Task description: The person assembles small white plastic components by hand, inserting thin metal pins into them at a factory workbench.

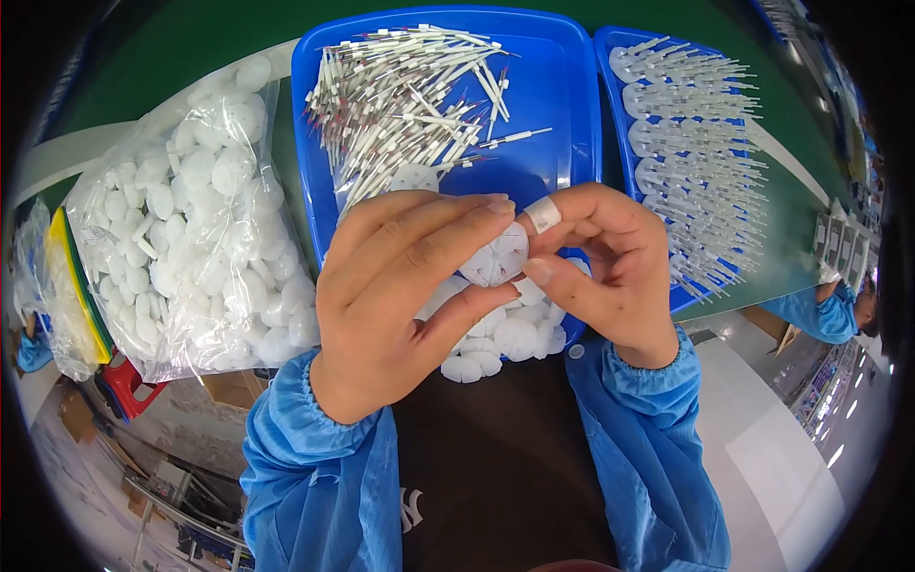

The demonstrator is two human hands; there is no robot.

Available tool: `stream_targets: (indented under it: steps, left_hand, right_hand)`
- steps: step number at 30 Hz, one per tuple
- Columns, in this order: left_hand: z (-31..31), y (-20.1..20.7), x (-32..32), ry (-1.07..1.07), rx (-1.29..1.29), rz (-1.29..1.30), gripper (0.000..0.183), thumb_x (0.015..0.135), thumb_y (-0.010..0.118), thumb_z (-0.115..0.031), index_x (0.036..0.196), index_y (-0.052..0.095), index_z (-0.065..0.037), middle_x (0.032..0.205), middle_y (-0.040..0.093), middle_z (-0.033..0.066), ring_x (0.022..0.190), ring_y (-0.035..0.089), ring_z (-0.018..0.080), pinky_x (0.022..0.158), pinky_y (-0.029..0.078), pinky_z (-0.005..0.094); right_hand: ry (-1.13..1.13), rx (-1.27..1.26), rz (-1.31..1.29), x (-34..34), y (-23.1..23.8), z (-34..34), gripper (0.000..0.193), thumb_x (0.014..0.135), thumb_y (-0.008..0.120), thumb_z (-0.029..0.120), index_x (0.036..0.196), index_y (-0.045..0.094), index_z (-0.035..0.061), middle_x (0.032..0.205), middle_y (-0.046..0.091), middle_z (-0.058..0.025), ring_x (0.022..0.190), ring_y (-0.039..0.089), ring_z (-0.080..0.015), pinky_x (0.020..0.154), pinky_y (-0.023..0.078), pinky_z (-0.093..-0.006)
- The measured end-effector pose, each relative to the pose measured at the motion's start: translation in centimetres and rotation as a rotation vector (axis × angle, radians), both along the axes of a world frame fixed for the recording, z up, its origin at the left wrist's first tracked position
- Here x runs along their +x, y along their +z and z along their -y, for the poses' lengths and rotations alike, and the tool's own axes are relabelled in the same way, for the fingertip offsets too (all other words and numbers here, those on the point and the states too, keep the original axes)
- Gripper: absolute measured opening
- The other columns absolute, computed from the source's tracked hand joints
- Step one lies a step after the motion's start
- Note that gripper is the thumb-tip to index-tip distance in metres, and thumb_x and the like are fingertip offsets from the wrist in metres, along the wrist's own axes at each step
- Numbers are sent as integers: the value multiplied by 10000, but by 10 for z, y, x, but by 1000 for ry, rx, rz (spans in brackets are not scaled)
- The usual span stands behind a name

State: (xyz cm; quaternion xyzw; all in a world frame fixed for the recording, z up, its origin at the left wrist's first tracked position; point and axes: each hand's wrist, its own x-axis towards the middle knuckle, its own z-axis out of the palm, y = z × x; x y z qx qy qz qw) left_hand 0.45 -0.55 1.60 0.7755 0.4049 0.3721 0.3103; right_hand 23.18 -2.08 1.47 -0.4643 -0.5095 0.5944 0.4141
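Note:
A round white plastic disc [498, 257] with radial lines is held up in front of me, over the near edge of the blue tray [562, 105]. My left hand [396, 276] pinches it from the left, fingers across its top and thumb below. From the right, my right hand [615, 262] grips its edge between thumb and index finger; white tape wraps that index finger. Whether a smaller part sits between the right fingertips is hidden. More white discs [515, 338] lie in a heap just below my hands. Thin white sticks with dark tips [410, 105] fill the tray's left side.
A clear bag [200, 219] of white discs stands at the left, near a red-handled item [129, 386]. At the right, another blue tray [620, 43] carries overlapping rows of discs with sticks attached [696, 162]. A blue-sleeved person [820, 310] is at the far right.

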Motion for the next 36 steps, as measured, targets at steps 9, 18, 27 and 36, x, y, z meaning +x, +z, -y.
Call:
stream_targets:
  steps: [9,18,27,36]
  left_hand:
    - [6,-3,2,43,171,-86,591,679,941,-123,1243,782,-49,1246,778,94,1107,689,317,940,574,405]
    - [8,-4,6,53,278,-102,628,679,928,-101,1283,767,-41,1242,777,108,1084,699,319,913,596,394]
    - [12,-6,8,38,267,-70,640,673,940,-104,1284,760,-37,1221,791,109,1105,700,322,932,594,395]
    - [11,-6,3,30,221,-101,648,668,951,-112,1281,764,-24,1223,795,114,1133,692,332,948,583,404]
  right_hand:
    - [36,19,-28,-1,1,1,332,875,838,-35,1160,672,8,1007,762,-65,917,756,-123,857,595,-286]
    - [4,82,36,-5,-2,5,382,853,855,-28,1172,650,17,1038,744,-50,898,736,-117,859,587,-277]
    - [63,-59,-19,6,3,1,287,891,842,-13,1117,666,7,988,747,-41,884,732,-103,821,580,-268]
    - [34,-44,-55,3,-4,4,247,894,829,-15,1107,705,2,1023,765,-59,941,747,-130,850,582,-287]
